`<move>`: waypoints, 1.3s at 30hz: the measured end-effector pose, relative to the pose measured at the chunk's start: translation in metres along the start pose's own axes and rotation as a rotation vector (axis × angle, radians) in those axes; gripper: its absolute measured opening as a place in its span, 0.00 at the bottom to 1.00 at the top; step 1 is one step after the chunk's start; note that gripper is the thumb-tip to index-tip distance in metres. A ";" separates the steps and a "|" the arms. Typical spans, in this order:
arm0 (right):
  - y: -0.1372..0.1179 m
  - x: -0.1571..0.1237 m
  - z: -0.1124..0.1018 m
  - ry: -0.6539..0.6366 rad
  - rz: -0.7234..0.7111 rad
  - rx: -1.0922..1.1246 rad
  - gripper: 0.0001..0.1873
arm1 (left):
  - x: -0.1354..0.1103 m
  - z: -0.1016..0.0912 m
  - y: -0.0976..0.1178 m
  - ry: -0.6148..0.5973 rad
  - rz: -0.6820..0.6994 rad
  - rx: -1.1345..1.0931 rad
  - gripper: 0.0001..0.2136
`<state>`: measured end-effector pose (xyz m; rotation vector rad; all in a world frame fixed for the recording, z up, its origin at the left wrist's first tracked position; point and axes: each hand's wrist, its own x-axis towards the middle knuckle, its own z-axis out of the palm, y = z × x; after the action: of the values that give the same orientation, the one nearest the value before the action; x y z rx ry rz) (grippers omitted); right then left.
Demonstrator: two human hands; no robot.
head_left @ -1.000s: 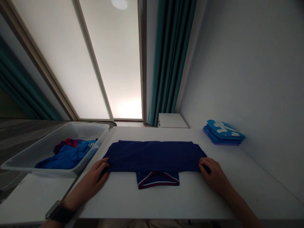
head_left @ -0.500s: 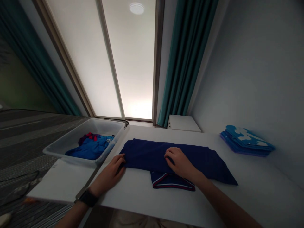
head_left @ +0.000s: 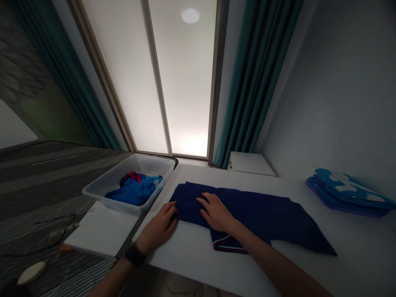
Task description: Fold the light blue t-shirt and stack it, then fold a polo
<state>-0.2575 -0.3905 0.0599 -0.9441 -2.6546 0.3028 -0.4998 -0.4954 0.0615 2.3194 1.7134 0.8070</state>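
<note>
A dark navy shirt [head_left: 262,216] lies folded lengthwise on the white table [head_left: 355,251], its striped collar [head_left: 227,245] poking out at the near edge. My left hand [head_left: 159,229] rests at the shirt's left end, fingers curled on the cloth edge. My right hand [head_left: 216,212] lies flat on the left part of the shirt, fingers stretched out toward the left end.
A grey plastic tub [head_left: 105,187] with blue and red clothes [head_left: 134,192] stands left of the table. A stack of folded blue clothes [head_left: 348,192] lies at the far right by the wall. A small white cabinet [head_left: 250,163] and teal curtains [head_left: 250,82] are behind.
My right hand left the shirt's right end and slid across to the left part of it. The view swung left. My left hand stayed at the left end.
</note>
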 end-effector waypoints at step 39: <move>-0.057 -0.023 0.012 0.112 -0.059 -0.115 0.08 | 0.084 0.007 0.006 0.079 -0.199 -0.135 0.10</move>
<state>-0.2778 -0.4499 0.0608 -0.8867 -2.6137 0.0819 -0.4739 -0.4191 0.0861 2.0175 1.8247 0.9544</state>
